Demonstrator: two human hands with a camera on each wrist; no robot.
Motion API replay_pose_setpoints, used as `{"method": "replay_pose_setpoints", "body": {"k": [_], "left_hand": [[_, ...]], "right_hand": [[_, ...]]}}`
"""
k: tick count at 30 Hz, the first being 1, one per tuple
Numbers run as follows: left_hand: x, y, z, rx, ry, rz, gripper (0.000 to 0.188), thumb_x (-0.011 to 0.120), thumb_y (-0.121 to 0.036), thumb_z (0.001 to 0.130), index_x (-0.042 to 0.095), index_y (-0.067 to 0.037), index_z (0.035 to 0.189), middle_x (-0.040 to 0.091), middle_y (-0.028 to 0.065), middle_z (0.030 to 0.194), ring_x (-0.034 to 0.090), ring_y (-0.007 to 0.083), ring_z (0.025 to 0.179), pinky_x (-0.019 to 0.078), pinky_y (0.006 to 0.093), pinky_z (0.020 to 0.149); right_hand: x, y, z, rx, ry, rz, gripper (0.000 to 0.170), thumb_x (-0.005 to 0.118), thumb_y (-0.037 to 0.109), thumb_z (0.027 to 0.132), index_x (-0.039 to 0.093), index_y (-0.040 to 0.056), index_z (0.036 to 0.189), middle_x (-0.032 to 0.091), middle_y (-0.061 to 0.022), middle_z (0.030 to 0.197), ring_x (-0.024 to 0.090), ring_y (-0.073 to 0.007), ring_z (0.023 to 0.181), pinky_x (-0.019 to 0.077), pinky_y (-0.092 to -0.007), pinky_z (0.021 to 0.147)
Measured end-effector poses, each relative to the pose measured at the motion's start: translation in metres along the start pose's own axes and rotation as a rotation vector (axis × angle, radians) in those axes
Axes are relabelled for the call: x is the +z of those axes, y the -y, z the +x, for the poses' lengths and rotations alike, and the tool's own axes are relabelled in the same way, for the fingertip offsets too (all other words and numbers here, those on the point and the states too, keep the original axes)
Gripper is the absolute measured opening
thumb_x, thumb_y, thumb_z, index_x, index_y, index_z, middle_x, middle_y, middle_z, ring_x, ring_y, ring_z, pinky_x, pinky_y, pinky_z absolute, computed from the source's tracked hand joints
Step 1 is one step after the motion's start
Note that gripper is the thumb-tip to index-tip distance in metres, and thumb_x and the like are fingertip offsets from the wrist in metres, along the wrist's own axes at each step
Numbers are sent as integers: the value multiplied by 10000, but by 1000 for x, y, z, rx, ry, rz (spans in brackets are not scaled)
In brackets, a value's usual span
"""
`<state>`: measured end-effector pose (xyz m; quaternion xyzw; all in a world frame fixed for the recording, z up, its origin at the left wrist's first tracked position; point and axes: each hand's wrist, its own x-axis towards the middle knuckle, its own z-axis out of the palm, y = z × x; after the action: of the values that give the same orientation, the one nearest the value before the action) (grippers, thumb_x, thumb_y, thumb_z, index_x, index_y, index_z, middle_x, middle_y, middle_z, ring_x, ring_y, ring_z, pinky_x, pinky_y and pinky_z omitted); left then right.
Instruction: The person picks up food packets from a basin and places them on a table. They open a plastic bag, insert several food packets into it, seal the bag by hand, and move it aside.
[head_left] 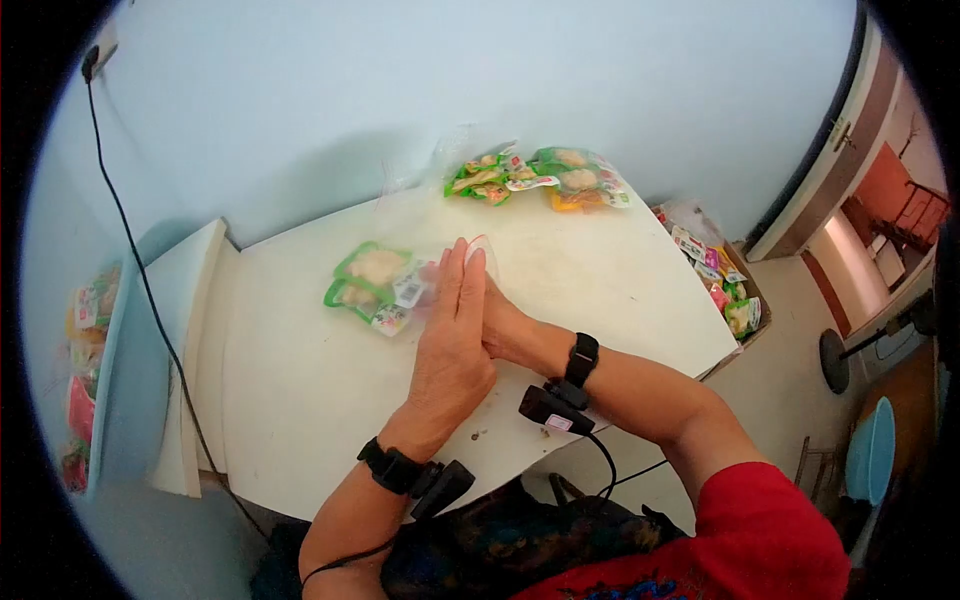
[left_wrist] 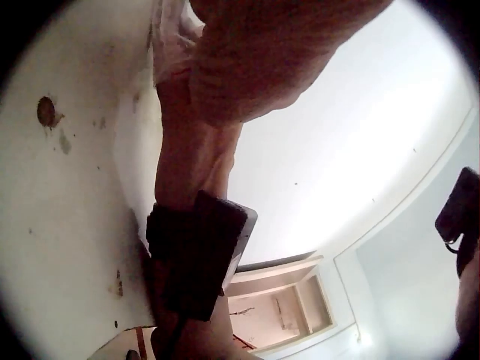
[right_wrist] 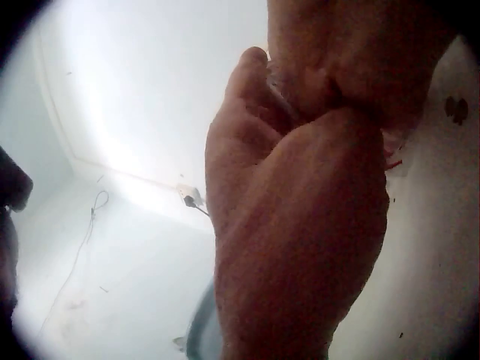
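Both hands meet palm to palm over the white table (head_left: 290, 370), with straight fingers pointing away from the body. The left hand (head_left: 450, 350) is nearer the camera and covers much of the right hand (head_left: 508, 325). Clear plastic film (head_left: 482, 250) shows at the fingertips and between the palms; how it is held is hidden. Just left of the hands lies a clear bag with green food packs (head_left: 375, 268). In the left wrist view, crumpled clear plastic (left_wrist: 172, 45) shows beside the hands.
Bagged green packs (head_left: 485, 180) and another bag (head_left: 580, 180) lie at the table's back edge. A box of packs (head_left: 715, 265) stands on the floor at right. A blue bin (head_left: 130, 390) with packs is at left, a black cable (head_left: 150, 275) before it.
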<state>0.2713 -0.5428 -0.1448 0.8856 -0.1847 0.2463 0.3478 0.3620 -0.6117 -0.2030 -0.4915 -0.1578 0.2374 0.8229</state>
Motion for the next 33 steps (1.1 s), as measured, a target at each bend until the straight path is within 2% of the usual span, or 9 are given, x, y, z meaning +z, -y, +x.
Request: {"method": "replay_pose_setpoints", "body": {"k": [4,8,11,14,16,18,24,27,33], "left_hand": [[-2,-5,1,-14,-5,2,783,467,164,711,291,2,1457,254,242,1528,264,410,1409,267,431,1148],[-3,-2,2,1,-10,36,833,414,190,670,273,-6,1468,253,240,1529,279,408,1403,273,432,1146],[-1,2,2,-7,-36,32,870,385,201,642,262,-13,1476,257,242,1526,288,408,1399,282,432,1142],[-2,4,2,11,-47,53,897,369,210,623,261,-24,1482,261,238,1526,297,406,1396,297,430,1136],[-3,4,2,17,-45,59,904,364,212,618,261,-27,1483,262,232,1527,300,401,1396,304,427,1132],[-3,4,3,0,-38,37,901,362,210,619,261,-27,1483,264,225,1529,300,395,1398,308,421,1129],[-3,6,2,2,-33,74,875,372,192,631,271,-11,1476,260,219,1533,286,385,1407,305,416,1130],[-3,5,1,-22,-13,29,861,370,188,635,281,-6,1470,262,227,1530,290,394,1402,296,419,1133],[-3,7,0,-14,-34,16,820,373,169,662,291,6,1462,262,244,1523,294,405,1396,286,428,1133]], "right_hand": [[40,64,-34,136,-35,171,226,520,196,985,584,18,1109,605,-38,1012,552,-138,848,503,-311,708],[4,38,-10,57,158,8,285,563,189,963,561,1,1176,622,-60,1054,609,-176,975,533,-319,807],[-10,54,-4,69,136,-306,227,610,131,895,633,-50,1029,656,-131,961,650,-188,769,550,-301,622],[-13,109,-16,191,-43,-639,195,621,99,828,672,-73,906,672,-176,807,675,-228,602,541,-305,503],[-37,122,-9,103,-182,-664,190,625,150,826,687,-29,821,657,-119,711,610,-181,478,505,-313,435],[-64,138,-5,-6,-364,-717,181,620,113,768,700,-50,761,649,-123,635,664,-206,543,524,-314,474],[-145,121,17,-448,-959,-1057,152,614,114,765,728,20,801,680,-141,678,675,-217,659,530,-358,653],[-147,108,26,-449,-847,-922,164,611,118,777,732,21,831,702,-161,758,675,-235,710,527,-353,676],[-121,98,24,-565,-627,-1150,379,620,30,764,662,13,1140,617,-227,1209,655,-240,793,524,-325,743]]}}
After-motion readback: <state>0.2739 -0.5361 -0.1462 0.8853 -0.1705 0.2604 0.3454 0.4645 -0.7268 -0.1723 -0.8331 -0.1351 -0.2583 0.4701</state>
